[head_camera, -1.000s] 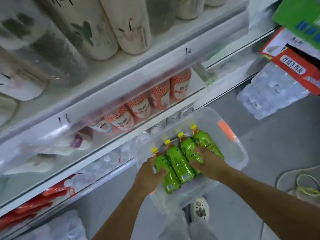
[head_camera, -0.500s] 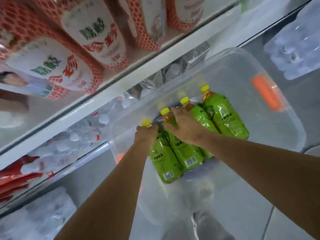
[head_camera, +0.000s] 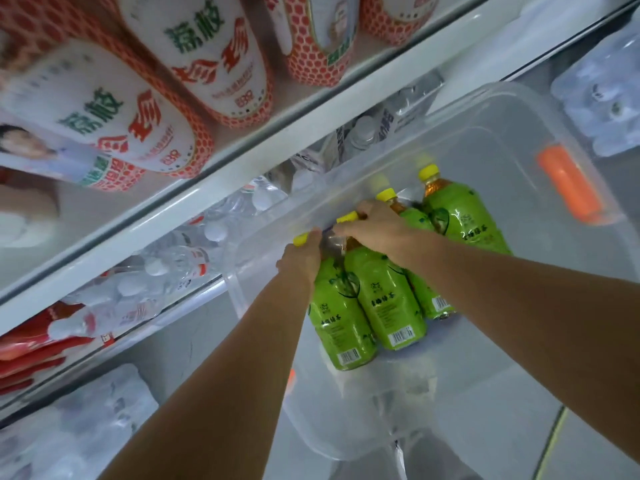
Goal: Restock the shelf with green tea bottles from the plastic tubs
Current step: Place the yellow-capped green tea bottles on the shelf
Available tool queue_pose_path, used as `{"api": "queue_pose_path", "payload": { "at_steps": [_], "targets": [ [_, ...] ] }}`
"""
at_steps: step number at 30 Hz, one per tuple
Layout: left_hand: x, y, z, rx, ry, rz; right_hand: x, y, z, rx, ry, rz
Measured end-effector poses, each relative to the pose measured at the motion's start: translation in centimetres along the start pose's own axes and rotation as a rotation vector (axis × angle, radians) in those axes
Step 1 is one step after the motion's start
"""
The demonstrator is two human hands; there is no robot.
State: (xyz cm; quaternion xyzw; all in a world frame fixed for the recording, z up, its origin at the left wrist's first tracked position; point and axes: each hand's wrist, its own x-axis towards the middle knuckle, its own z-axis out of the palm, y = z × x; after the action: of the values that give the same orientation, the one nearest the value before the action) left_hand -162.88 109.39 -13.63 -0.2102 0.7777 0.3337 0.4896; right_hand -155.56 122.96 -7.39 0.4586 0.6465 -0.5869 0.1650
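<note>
Presently, four green tea bottles point(head_camera: 388, 299) lie side by side on the floor of a clear plastic tub point(head_camera: 485, 95) at centre right of the frame. Their caps point toward the upper left and their bases toward the lower right. Each bottle carries a bright green wrap with dark characters, a leaf motif and a white barcode panel near the base. Each also has a yellow cap, and amber liquid is visible at the neck. The left hand point(head_camera: 301, 258) has its fingers curled round the neck of the leftmost bottle, just under the cap. The right hand point(head_camera: 377, 226) lies over the necks of the two middle bottles with its fingers wrapped down over them, gripping. The fourth bottle, furthest right, lies against its neighbour and neither hand touches it. An orange latch point(head_camera: 568, 183) sits on the tub's right rim. The white shelf point(head_camera: 242, 168) edge runs diagonally above the tub. Red-and-white bottles point(head_camera: 214, 57) stand on it at upper left, and clear water bottles point(head_camera: 173, 265) fill the tier below.
</note>
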Motion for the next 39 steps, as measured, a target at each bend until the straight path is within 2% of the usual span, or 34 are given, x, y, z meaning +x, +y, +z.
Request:
{"api": "queue_pose_path", "payload": {
  "at_steps": [4,8,13,16,19,22,27,31,39],
  "targets": [
    [-6.4,0.7,-0.9,-0.010,0.030,0.134,-3.6,0.7,-0.4,0.176,-0.020,-0.134],
    [-10.3,-0.3,-1.4,-0.063,0.032,0.227,-6.1,2.2,-0.6,0.075,-0.046,-0.238],
    [-10.1,-0.4,-0.5,0.002,0.068,0.293,-6.6,3.0,0.3,-0.234,0.122,-0.258],
    [-9.4,-0.8,0.1,0.040,0.147,0.296,-6.5,2.7,1.3,-0.251,0.289,-0.217],
    [-9.4,-1.5,0.3,0.024,0.174,0.329,-6.5,2.7,2.1,-0.253,0.362,-0.173],
    [-10.5,-2.0,0.2,0.059,0.203,0.421,-7.6,2.4,1.9,-0.298,0.392,-0.249],
    [-13.9,-2.8,-0.1,0.074,0.187,0.609,-11.2,3.0,-0.4,-0.225,0.430,-0.420],
    [-17.0,-1.2,-2.0,-0.016,0.143,0.650,-13.9,1.2,-3.0,-0.153,0.438,-0.452],
    [-28.0,5.4,-8.2,-0.090,0.064,0.792,-22.3,-7.8,-9.2,-0.101,0.401,-0.524]
  ]
}}
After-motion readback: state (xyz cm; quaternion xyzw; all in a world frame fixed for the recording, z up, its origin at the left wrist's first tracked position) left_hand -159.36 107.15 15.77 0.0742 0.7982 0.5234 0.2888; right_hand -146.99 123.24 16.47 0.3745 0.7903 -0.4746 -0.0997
